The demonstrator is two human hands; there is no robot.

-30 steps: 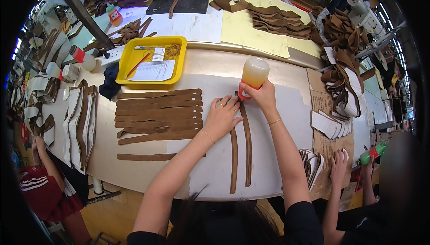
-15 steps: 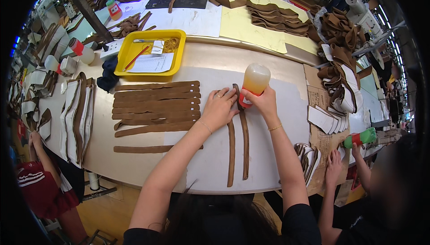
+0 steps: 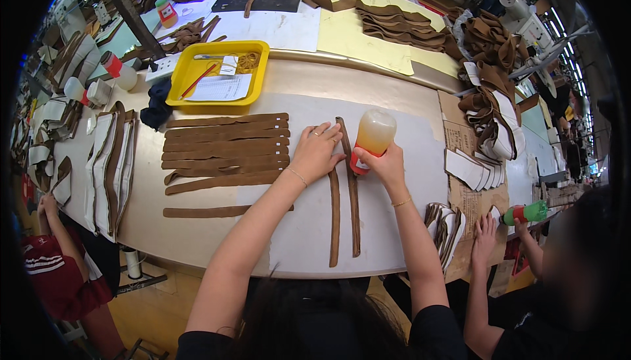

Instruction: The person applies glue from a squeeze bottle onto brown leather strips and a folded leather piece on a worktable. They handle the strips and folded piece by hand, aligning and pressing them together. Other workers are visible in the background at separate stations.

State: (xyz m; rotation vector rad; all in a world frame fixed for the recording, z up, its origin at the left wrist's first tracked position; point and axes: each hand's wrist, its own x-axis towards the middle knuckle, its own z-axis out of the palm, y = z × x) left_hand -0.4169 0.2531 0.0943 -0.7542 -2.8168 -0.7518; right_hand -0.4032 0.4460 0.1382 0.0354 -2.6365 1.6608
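My right hand [image 3: 384,165] grips an upturned squeeze bottle [image 3: 377,130] with yellowish liquid and a red lower part. The bottle's lower end is at a long brown strip [image 3: 355,222] lying lengthwise before me; its tip is hidden. My left hand [image 3: 317,152] lies flat with fingers stretched out, fingertips at the upper part of that strip. Just left of it, a second brown strip [image 3: 334,228] runs almost parallel, its upper end near my left thumb. Both strips rest on a pale sheet [image 3: 302,241].
Several brown strips [image 3: 227,146] lie in a row at left, with a single strip [image 3: 204,213] nearer me. Behind them stands a yellow tray [image 3: 263,74] with paper and a red pencil. White-and-brown pieces [image 3: 108,169] are stacked far left. At right, a co-worker's hand [image 3: 484,238] rests by cardboard.
My right hand and the bottle have moved a little toward me along the strip. My left hand stays at the strip. The whole view has shifted slightly.
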